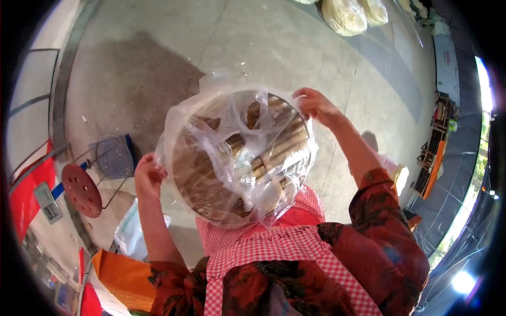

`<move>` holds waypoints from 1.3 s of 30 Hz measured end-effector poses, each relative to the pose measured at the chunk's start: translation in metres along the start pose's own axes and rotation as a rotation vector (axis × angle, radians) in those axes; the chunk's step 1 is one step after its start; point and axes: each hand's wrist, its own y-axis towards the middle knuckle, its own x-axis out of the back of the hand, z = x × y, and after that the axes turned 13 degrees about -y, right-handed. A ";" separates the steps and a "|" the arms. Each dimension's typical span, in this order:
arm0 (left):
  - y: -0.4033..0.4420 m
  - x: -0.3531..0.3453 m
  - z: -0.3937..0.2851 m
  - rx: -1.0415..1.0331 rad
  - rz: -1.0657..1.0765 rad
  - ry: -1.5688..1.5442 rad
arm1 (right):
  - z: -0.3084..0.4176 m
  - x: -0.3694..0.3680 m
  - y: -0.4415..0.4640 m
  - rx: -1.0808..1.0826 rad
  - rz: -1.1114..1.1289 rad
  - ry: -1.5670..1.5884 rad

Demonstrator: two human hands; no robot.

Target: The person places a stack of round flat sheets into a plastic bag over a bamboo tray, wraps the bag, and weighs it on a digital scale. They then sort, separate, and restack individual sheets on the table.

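Observation:
Clear plastic sheeting or a plastic bag (pixel 226 152) lies crumpled over a round, brown, slatted piece (pixel 211 184) in front of my checked apron. I cannot make out exactly what the round piece is. At its left side, my left hand (pixel 149 176) has its fingers curled in on the plastic's edge. Over at the upper right of the rim, my right hand (pixel 318 109) pinches the plastic between thumb and fingers. The plastic spreads past the rim on both sides, and folds and glare hide parts of the slats.
To the left are a red round stool (pixel 81 190), a blue seat (pixel 114 157) and a grey scale-like device (pixel 48 203). A white bag (pixel 133 231) sits near my left forearm. Filled plastic bags (pixel 344 17) lie on the concrete floor ahead; wooden crates (pixel 441 118) line the right.

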 end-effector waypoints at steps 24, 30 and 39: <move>-0.143 0.052 0.076 -0.540 -0.253 0.864 | -0.058 -0.014 -0.163 0.202 -0.566 -0.932; -0.212 0.044 0.089 -0.351 -0.196 0.768 | -0.199 -0.013 -0.178 0.134 -0.306 -1.155; -0.272 -0.074 0.044 -0.521 0.304 0.565 | 0.000 -0.122 -0.276 0.610 -0.157 -0.622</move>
